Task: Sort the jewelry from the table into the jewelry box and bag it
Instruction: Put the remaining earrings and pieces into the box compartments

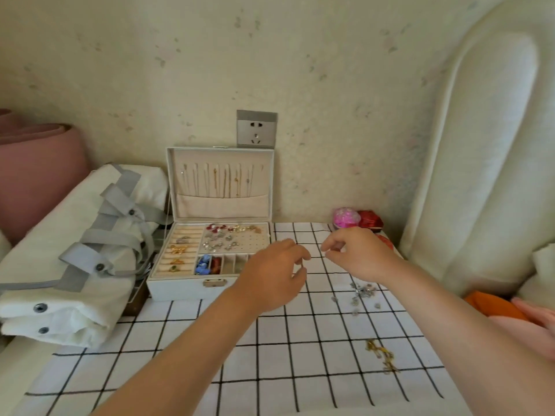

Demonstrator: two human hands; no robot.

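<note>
Head view: the jewelry box (210, 285) stands open at the far left of the checked surface (270, 370), its lid (222, 202) upright against the wall with thin chains hung inside; rings sit in the left rolls, studs and red stones fill the upper tray, and blue and red pieces lie in the small front compartments. The left hand (271, 277) hangs just right of the box's front corner, its fingers (295, 250) curled with thumb and forefinger drawn close; the right hand (357, 253) is just beside it, thumb and forefinger tips together in a fine pinch; whether either holds a small piece I cannot tell, it would be too tiny to show.

Still on the surface are a scatter of silver pieces (363, 291) under the right wrist and a gold chain (380, 354) nearer the front edge, well apart from the box; the white bag (75, 250) with grey straps lies folded left of the box.

The silver bits look light, hard and slippery, likely to skid on the cloth, so each is best pinched from above by its edges; the chain is limp and prone to tangle, so it is better lifted by one end and let hang; the box is stiff and should be closed, latched and carried by its sides.
</note>
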